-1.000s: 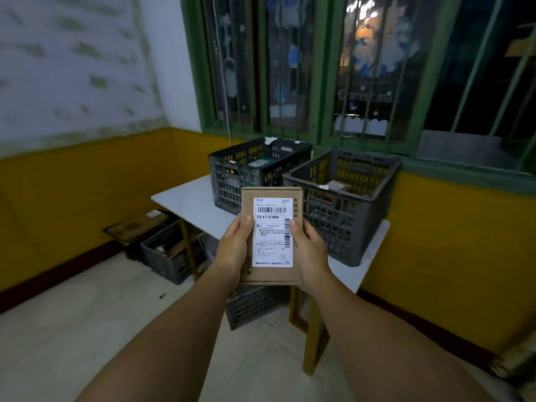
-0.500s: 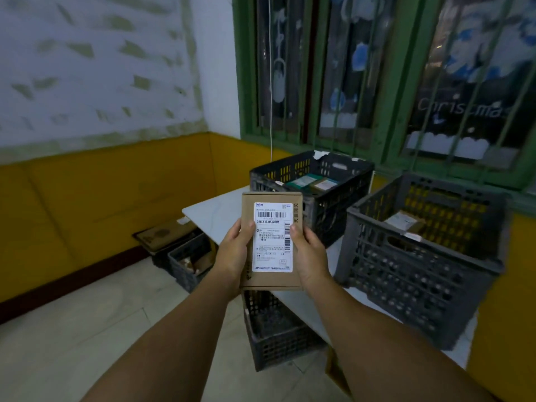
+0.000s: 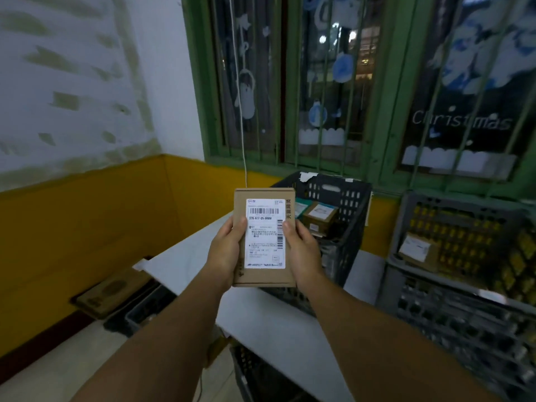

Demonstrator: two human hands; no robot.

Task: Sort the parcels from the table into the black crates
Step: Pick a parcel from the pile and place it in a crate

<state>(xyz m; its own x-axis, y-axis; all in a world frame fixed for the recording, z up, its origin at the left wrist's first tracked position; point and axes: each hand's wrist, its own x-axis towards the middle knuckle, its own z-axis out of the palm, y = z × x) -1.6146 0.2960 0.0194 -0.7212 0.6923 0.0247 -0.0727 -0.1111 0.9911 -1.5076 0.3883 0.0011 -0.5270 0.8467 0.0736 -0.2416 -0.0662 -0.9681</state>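
Both hands, left hand [image 3: 224, 253] and right hand [image 3: 303, 250], grasp brown parcel [image 3: 264, 237] at frame centre, fingers curled round its edges, above white bench [image 3: 185, 259].

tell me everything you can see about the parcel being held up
The parcel is a flat, rectangular brown cardboard box, closed, held upright in portrait pose with its broad face toward the camera. A white shipping label covers most of that face, with a barcode near the top, the code 376-A17-05-MMM, small print and a second barcode down its right edge. Printed characters run down the cardboard at upper right. The left hand and right hand grip its long edges, thumbs on the front. It hangs above the white table, before the crates.
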